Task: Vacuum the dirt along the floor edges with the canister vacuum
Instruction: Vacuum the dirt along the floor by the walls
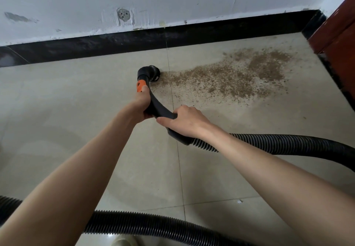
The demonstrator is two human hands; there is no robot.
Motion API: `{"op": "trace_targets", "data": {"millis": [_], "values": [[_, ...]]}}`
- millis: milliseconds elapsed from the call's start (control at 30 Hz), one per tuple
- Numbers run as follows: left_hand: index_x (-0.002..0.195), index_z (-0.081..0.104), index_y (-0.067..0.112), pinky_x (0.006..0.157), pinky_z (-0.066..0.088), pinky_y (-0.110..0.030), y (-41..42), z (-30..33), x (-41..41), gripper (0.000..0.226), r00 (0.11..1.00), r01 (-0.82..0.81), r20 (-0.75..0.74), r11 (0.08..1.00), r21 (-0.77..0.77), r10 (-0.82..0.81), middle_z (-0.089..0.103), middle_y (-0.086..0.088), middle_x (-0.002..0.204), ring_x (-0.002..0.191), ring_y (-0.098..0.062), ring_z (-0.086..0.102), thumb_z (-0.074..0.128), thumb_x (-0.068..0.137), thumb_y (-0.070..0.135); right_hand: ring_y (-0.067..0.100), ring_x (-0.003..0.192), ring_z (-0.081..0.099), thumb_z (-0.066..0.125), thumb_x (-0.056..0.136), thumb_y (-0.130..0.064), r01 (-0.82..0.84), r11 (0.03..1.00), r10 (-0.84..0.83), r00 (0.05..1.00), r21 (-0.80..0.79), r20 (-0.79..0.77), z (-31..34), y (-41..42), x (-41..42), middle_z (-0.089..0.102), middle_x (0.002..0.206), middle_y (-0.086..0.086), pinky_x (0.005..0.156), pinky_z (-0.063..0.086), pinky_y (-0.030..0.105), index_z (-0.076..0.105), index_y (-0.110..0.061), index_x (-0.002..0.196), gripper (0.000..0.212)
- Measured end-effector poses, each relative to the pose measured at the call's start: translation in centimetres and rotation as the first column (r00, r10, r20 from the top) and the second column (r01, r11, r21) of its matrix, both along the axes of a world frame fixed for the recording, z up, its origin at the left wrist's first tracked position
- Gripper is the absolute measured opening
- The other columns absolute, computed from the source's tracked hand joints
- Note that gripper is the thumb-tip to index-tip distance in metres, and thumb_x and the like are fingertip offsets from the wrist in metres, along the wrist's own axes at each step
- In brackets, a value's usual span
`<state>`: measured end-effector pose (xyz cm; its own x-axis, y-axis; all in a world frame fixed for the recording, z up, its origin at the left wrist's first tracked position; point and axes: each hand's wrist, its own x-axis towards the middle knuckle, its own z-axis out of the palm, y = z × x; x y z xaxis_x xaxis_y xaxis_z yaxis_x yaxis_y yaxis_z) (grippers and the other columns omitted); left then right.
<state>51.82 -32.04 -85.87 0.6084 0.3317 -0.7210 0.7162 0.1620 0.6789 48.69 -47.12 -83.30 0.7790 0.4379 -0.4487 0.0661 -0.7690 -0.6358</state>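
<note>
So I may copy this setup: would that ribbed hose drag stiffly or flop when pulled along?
Probably floppy: the hose curves loosely across the floor. Its ribs may snag slightly on tile joints. The right hand and left hand grip the smooth handle, likely the rigid part.

Black ribbed hose (288, 144), orange collar (140, 85), brown dirt (230, 76).

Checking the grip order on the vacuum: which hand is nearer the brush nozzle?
Left. The left hand grips the curved handle just behind the brush nozzle; the right hand holds farther back, near the ribbed hose.
</note>
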Motion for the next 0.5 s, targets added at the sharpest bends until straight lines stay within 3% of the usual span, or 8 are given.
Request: {"op": "trace_targets", "data": {"millis": [133, 267, 400, 500], "values": [[0.117, 0.034, 0.01, 0.068, 0.048, -0.038, -0.9, -0.1, 0.5, 0.051, 1.0, 0.005, -0.008, 1.0, -0.015, -0.006, 0.054, -0.01, 0.094, 0.081, -0.022, 0.057, 0.023, 0.097, 0.055, 0.023, 0.077, 0.064, 0.053, 0.086, -0.062, 0.014, 1.0, -0.014, 1.0, -0.001, 0.0, 0.0, -1.0, 0.2, 0.068, 0.085, 0.006, 0.066, 0.049, 0.033, 0.063, -0.01, 0.088, 0.053], [0.122, 0.034, 0.009, 0.069, 0.048, -0.038, -2.2, -0.2, 1.1, 0.049, 1.0, 0.028, 0.002, 0.999, -0.015, -0.028, 0.054, -0.01, 0.095, 0.082, -0.023, 0.056, 0.025, 0.098, 0.05, 0.023, 0.079, 0.064, 0.054, 0.085, -0.063, 0.043, 0.999, -0.043, 0.999, 0.005, 0.004, 0.0, -2.3, 0.7, 0.067, 0.086, 0.006, 0.066, 0.047, 0.033, 0.062, -0.01, 0.089, 0.054], [0.131, 0.034, 0.008, 0.072, 0.05, -0.04, -3.6, -0.3, 1.7, 0.052, 0.999, 0.053, 0.0, 0.998, -0.015, -0.053, 0.055, -0.014, 0.109, 0.091, -0.026, 0.058, 0.024, 0.099, 0.048, 0.023, 0.076, 0.064, 0.055, 0.086, -0.061, 0.062, 0.998, -0.062, 0.998, 0.02, 0.003, -0.1, -3.6, 0.9, 0.068, 0.084, 0.006, 0.068, 0.05, 0.035, 0.064, -0.009, 0.086, 0.053], [0.124, 0.034, 0.01, 0.073, 0.051, -0.041, -4.8, -0.5, 2.2, 0.047, 0.998, 0.06, 0.002, 0.998, -0.008, -0.06, 0.054, -0.012, 0.099, 0.088, -0.025, 0.057, 0.023, 0.098, 0.048, 0.023, 0.079, 0.065, 0.056, 0.085, -0.061, 0.087, 0.996, -0.087, 0.996, 0.03, -0.004, -0.2, -4.8, 1.0, 0.069, 0.086, 0.006, 0.073, 0.052, 0.037, 0.065, -0.009, 0.088, 0.053]]}}
